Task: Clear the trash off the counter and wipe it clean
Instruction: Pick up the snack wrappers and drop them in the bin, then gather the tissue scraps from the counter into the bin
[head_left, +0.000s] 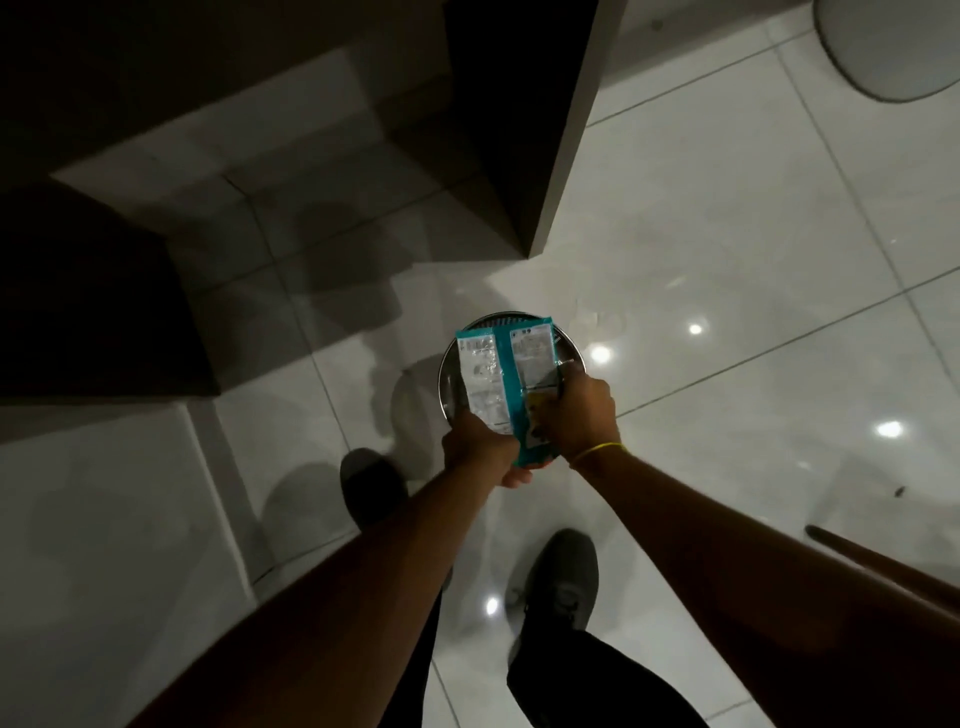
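A teal and silver snack wrapper (501, 376) is held flat above a round metal trash bin (448, 375) that stands on the white tiled floor. My left hand (475, 447) grips the wrapper's lower left edge. My right hand (574, 413) holds its lower right part together with a small yellowish scrap (535, 415). Most of the bin's opening is hidden by the wrapper and my hands. A yellow band circles my right wrist.
A white cabinet panel (566, 130) stands behind the bin, with a dark recess to its left. A dark cabinet (88, 312) is at the left. My shoes (563, 582) are below the bin. A brown wooden handle (883, 564) lies at the right.
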